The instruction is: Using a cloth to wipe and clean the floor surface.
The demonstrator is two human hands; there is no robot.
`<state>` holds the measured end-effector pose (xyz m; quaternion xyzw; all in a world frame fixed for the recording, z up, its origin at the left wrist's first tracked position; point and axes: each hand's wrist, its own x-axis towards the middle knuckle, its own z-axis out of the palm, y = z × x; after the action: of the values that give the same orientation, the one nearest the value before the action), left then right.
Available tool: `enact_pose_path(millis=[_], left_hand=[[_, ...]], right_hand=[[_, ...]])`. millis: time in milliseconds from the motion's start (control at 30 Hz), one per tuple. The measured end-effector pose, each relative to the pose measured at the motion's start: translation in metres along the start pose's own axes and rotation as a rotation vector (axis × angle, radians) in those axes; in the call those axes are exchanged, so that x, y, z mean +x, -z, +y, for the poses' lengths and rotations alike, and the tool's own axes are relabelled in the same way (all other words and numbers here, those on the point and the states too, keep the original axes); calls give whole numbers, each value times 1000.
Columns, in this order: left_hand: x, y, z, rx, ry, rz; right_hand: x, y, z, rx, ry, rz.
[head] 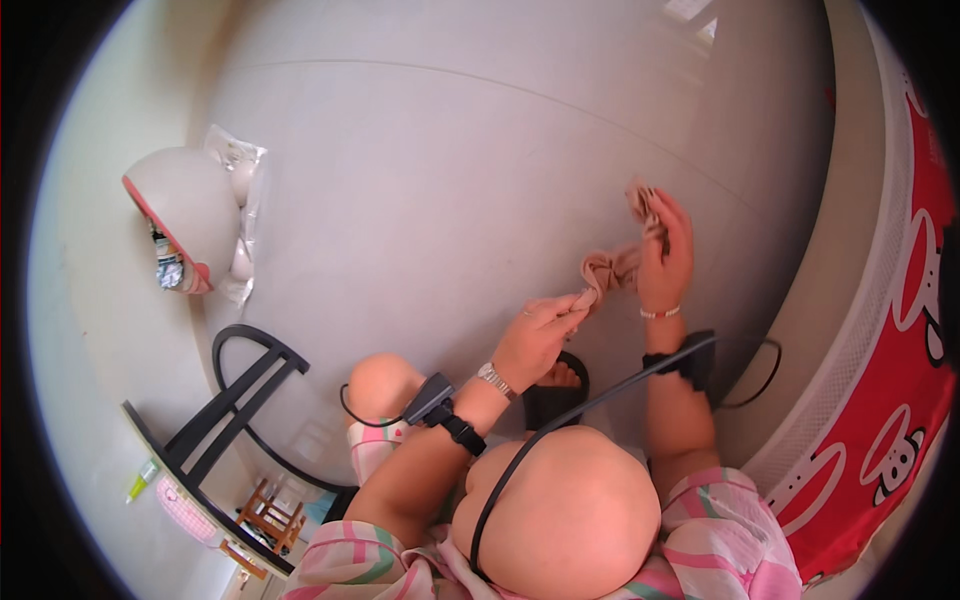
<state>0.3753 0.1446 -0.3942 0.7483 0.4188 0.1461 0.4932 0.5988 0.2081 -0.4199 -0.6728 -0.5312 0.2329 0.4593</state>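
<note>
A crumpled strip of dusty-pink cloth [611, 270] stretches between my two hands above the floor. Its kind cannot be made out. The fingertips of my left hand [536, 337] pinch its nearer end. Farther forward and to the right, my right hand [670, 251] grips the other part, and a bunched end pokes out past the fingers. A metal-band watch [496, 381] is on my left wrist, and a beaded bracelet [660, 312] circles the right one. Both forearms carry black straps with small devices.
A black cable [555, 427] crosses over my knee towards the right forearm strap. Along the right runs a bed with a red cartoon-print sheet [847, 517]. At left stand a pink-rimmed whitish container [187, 206], a black-framed table [217, 420] and a wooden stool [271, 517]. Pale tiles [420, 180] cover the floor.
</note>
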Motion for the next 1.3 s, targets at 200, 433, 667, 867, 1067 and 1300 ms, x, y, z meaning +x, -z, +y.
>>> enact_pose_path(millis=[200, 433, 667, 867, 1067, 1300], left_hand=[[-15, 80, 11, -172, 97, 661], [-28, 96, -71, -458, 752, 1054], [-18, 50, -138, 760, 426, 659], [74, 106, -139, 643, 324, 370], [219, 122, -113, 663, 147, 286], [308, 5, -32, 575, 116, 93]], right_hand=[[109, -114, -63, 501, 180, -264], [86, -339, -125, 175, 566, -551], [71, -351, -86, -196, 856, -404], [196, -287, -24, -537, 705, -83], [300, -169, 53, -632, 327, -138], [332, -8, 150, -947, -18, 21]])
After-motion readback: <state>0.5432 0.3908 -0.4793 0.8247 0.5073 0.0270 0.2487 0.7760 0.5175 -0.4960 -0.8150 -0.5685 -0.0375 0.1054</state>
